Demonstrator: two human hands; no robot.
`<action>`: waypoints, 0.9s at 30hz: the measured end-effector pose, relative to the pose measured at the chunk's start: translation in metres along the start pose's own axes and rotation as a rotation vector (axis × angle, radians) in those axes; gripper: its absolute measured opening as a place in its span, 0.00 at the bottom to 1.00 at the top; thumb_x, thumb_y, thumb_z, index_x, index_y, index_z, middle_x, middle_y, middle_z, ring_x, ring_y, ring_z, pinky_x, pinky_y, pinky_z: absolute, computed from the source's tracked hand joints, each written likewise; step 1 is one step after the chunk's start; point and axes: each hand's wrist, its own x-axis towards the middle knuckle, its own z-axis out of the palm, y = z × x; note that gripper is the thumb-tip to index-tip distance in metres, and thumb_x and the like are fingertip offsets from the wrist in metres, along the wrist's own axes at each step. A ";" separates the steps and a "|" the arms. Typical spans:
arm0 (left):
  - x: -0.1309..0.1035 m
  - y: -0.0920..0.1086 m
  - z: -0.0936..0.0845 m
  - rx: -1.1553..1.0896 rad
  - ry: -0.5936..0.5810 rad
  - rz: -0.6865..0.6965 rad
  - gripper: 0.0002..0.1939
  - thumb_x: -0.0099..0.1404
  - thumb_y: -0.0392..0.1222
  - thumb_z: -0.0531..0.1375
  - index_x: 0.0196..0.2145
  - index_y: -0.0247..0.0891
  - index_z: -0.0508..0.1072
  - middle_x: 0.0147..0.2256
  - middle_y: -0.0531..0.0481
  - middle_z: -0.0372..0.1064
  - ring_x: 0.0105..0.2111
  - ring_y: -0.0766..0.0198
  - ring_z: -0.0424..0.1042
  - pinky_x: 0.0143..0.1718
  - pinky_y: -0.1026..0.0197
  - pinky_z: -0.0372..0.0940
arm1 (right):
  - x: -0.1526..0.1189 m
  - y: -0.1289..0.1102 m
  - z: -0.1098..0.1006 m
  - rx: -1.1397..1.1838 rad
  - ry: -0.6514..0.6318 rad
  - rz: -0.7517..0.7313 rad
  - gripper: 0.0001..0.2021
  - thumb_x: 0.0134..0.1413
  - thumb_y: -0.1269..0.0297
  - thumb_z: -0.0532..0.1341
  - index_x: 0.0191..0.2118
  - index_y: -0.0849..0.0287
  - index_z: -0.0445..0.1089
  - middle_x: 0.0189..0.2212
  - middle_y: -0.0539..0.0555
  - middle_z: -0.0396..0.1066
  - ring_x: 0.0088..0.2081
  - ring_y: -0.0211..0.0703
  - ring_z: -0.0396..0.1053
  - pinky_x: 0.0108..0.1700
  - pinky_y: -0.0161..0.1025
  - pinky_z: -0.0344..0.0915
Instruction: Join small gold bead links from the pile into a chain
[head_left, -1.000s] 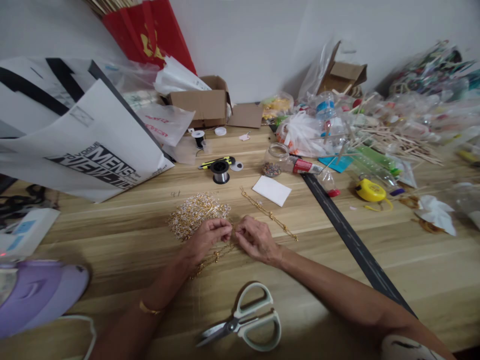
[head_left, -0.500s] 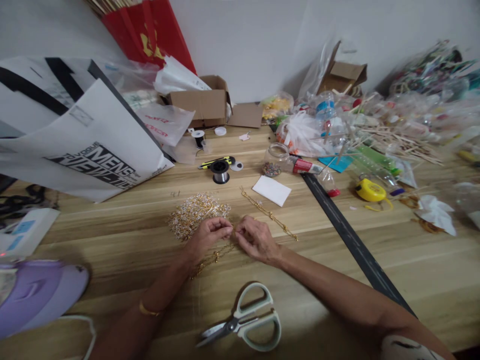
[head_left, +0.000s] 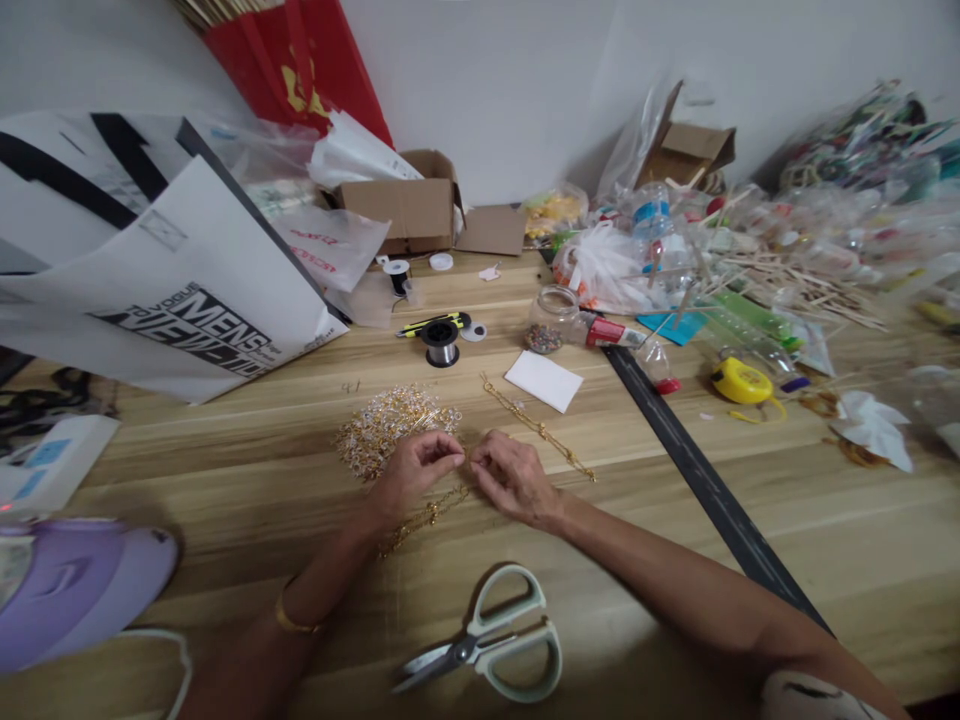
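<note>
- Far left, a purple appliance (head_left: 90, 595) sits near a white bag (head_left: 165, 310); a light cable runs below it, best kept clear of the left arm.
- A loose pile of small gold and clear pieces (head_left: 382, 430) lies just beyond the left hand; that forearm should move low and slowly so as not to scatter it.
- The left hand (head_left: 412, 475) has its grip closed, thumb and forefinger pinched together; what lies between them is too small to tell. A light pinch right at the tips would suit such fine work.
- The near gold chain (head_left: 433, 512) lies on the tabletop (head_left: 637, 610), running from beside the left wrist up toward the gap between the hands. Slack in it would keep any pull off the fingertips.
- A spool of fine wire (head_left: 442, 345) stands upright beyond the pile.
- Scissors (head_left: 480, 640) rest partly open, near the front, blades toward the left; the wrists need to pass wide of them.
- The right hand (head_left: 517, 480) faces the left, its grip also closed, fingertips nearly meeting the other's; its contents are unclear. Bracing it on the wood would steady small moves.
- The far gold chain (head_left: 540, 430) lies beyond the right hand, beside a white card (head_left: 544, 381); keeping it apart avoids tangling.
</note>
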 end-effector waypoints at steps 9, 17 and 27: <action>-0.001 0.004 0.000 0.036 -0.010 0.002 0.06 0.54 0.39 0.62 0.28 0.34 0.71 0.26 0.51 0.69 0.28 0.65 0.67 0.33 0.63 0.62 | 0.000 0.002 0.002 -0.012 0.002 0.005 0.04 0.58 0.68 0.53 0.34 0.59 0.63 0.28 0.53 0.65 0.29 0.38 0.62 0.32 0.35 0.59; -0.001 -0.002 0.001 0.109 0.005 0.070 0.03 0.54 0.37 0.61 0.28 0.35 0.72 0.26 0.51 0.69 0.28 0.66 0.68 0.33 0.64 0.62 | 0.001 0.001 0.001 -0.009 0.006 -0.003 0.04 0.58 0.69 0.52 0.34 0.59 0.63 0.27 0.53 0.65 0.29 0.38 0.61 0.31 0.35 0.59; -0.004 0.005 0.004 0.305 0.153 0.226 0.03 0.53 0.33 0.59 0.24 0.37 0.71 0.24 0.52 0.68 0.26 0.66 0.65 0.31 0.64 0.60 | 0.000 0.003 0.002 -0.028 -0.006 -0.008 0.03 0.57 0.68 0.53 0.34 0.58 0.63 0.26 0.52 0.64 0.28 0.38 0.61 0.30 0.35 0.58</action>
